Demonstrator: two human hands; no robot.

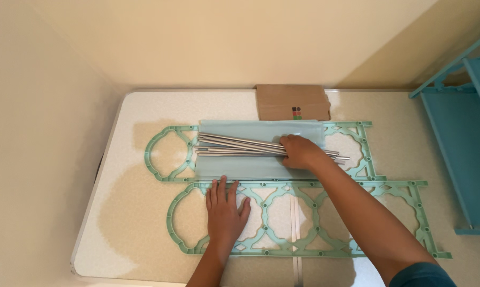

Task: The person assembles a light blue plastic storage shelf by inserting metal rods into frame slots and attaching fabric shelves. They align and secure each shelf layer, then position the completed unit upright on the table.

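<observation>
Fingers of the right hand (298, 151) curl over metal rods (234, 145); left hand (225, 208) fingers lie spread flat on the green lattice panel (325, 242).

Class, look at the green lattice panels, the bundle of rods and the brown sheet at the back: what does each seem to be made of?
Green lattice panels: likely moulded plastic, matt, with uniform colour and round sockets. Bundle of rods under the right hand: probably metal tubes, grey with a dull sheen. Brown sheet: cardboard, flat, matt brown, with uneven edges.
</observation>
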